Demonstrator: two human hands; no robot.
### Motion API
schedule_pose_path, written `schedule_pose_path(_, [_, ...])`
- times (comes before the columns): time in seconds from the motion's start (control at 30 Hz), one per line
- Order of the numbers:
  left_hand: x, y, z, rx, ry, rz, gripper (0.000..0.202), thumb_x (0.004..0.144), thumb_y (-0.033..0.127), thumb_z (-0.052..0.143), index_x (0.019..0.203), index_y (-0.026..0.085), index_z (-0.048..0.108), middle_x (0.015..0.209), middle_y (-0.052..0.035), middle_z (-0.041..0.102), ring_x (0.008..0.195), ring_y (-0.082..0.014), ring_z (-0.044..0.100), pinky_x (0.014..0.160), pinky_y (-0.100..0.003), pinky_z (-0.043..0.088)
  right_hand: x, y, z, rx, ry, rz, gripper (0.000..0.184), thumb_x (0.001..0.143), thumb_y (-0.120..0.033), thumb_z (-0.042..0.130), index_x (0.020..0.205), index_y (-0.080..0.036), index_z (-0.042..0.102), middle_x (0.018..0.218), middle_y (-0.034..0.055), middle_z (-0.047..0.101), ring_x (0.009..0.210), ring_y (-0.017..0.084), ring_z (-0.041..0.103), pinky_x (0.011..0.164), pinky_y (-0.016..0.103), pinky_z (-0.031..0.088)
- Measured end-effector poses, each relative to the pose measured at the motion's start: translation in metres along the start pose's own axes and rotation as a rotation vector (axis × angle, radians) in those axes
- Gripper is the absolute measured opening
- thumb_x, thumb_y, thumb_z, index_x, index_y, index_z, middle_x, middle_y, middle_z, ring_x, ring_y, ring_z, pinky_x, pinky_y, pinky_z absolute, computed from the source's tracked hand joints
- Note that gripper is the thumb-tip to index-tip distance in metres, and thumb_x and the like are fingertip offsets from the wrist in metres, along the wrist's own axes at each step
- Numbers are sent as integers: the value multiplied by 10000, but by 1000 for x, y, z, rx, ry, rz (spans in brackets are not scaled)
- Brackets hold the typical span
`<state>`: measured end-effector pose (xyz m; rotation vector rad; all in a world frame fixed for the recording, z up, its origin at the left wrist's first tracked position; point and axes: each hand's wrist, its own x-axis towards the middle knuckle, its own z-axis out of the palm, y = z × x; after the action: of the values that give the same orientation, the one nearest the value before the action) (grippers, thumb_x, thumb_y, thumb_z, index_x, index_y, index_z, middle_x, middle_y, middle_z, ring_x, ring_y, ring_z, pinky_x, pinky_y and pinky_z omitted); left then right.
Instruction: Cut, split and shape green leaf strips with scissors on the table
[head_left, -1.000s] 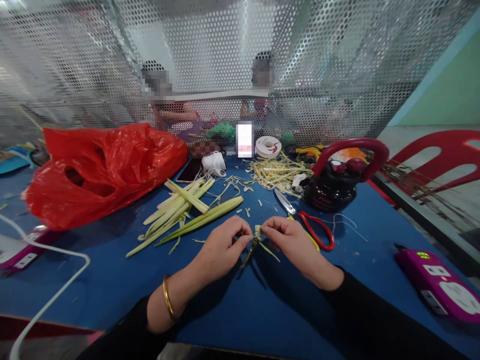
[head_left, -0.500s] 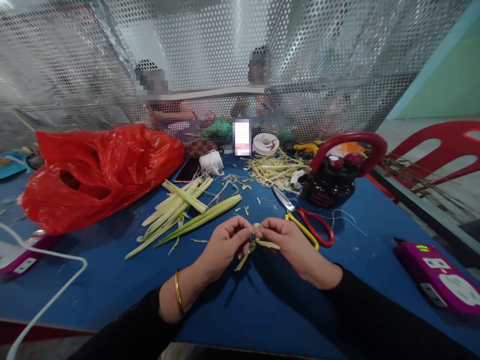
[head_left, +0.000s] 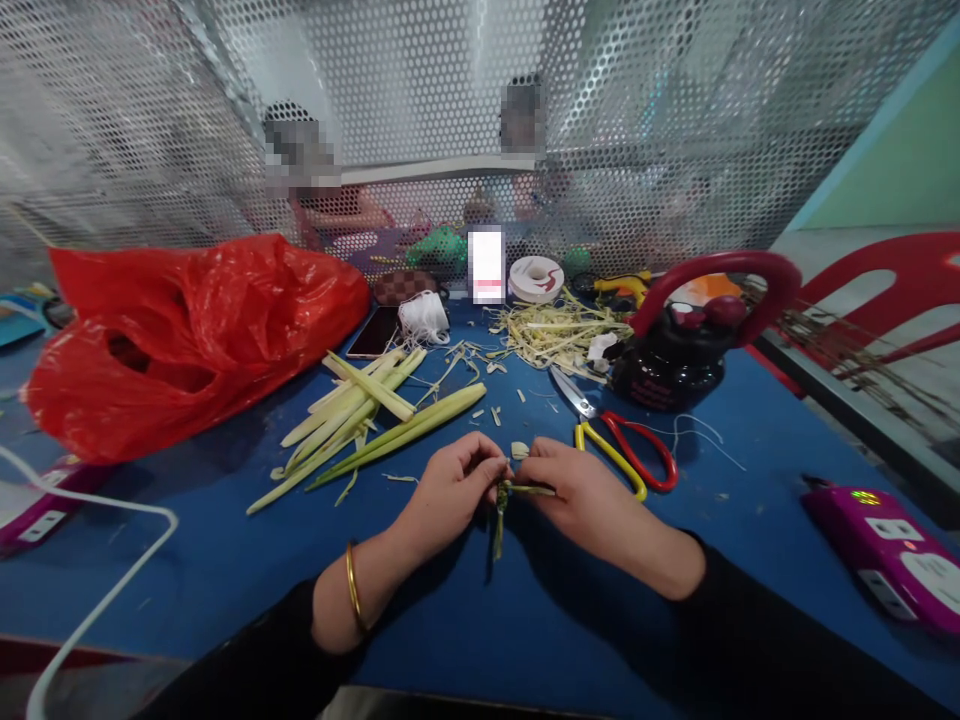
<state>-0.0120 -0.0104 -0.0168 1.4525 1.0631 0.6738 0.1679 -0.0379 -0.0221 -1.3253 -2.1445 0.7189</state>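
My left hand and my right hand meet over the blue table, both pinched on a small folded leaf piece whose green end hangs down between them. A gold bangle circles my left wrist. Just beyond my fingers lies a pile of long pale green leaf strips. Scissors with red and yellow handles rest right of my right hand.
A red plastic bag fills the left. A black and red kettle, leaf trimmings, a tape roll, a thread bundle and a phone lie behind. Purple power strips flank the table. Two people sit behind the perforated screen.
My hands have kept working the leaf piece; its loose end now hangs straight down instead of slanting left. The pale tip that stuck up between my fingers is gone.
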Motion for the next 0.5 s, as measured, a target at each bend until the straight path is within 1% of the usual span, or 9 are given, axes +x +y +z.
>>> schedule_pose_path(0.07, [1, -2, 1, -48, -28, -57, 178, 829, 319, 573, 752, 160, 550, 561, 51, 517, 496, -81, 459, 516, -216, 373, 0, 1, -2, -20, 9, -30, 208, 849, -66, 507, 739, -190, 634, 802, 16, 517, 698, 139, 513, 626, 262, 367])
schedule_pose_path(0.17, [3, -2, 3, -84, -45, -87, 154, 795, 281, 601, 725, 153, 553, 597, 46, 534, 490, -70, 473, 510, -216, 380, 2, 0, -6, 32, 8, -16, 178, 872, -110, 517, 742, -191, 606, 839, 23, 530, 730, 145, 531, 667, 278, 398])
schedule_pose_path(0.23, [4, -2, 4, -98, -50, -102, 143, 776, 271, 620, 725, 145, 577, 606, 39, 550, 492, -70, 487, 512, -219, 390, 3, -1, -9, 93, 1, 25, 152, 865, -147, 555, 727, -199, 589, 810, 9, 534, 719, 143, 534, 668, 279, 407])
schedule_pose_path(0.33, [5, -2, 4, -113, -45, -144, 121, 756, 248, 638, 728, 132, 617, 600, 26, 577, 503, -80, 516, 528, -225, 414, 4, -1, -8, 182, -7, 123, 170, 842, -184, 591, 674, -202, 571, 736, -12, 526, 678, 135, 524, 645, 273, 404])
schedule_pose_path(0.43, [6, -3, 3, -140, -48, -192, 69, 747, 186, 628, 751, 125, 659, 597, 15, 607, 537, -93, 549, 575, -240, 452, 5, -1, -5, 265, -14, 213, 201, 824, -236, 607, 633, -201, 560, 684, -20, 526, 645, 133, 508, 615, 268, 390])
schedule_pose_path(0.5, [6, -3, 2, -168, -69, -222, 79, 744, 140, 614, 785, 120, 678, 604, 8, 626, 566, -100, 571, 618, -251, 475, 5, -1, -4, 303, -11, 250, 206, 814, -267, 609, 624, -200, 568, 668, -19, 532, 631, 134, 502, 600, 268, 383])
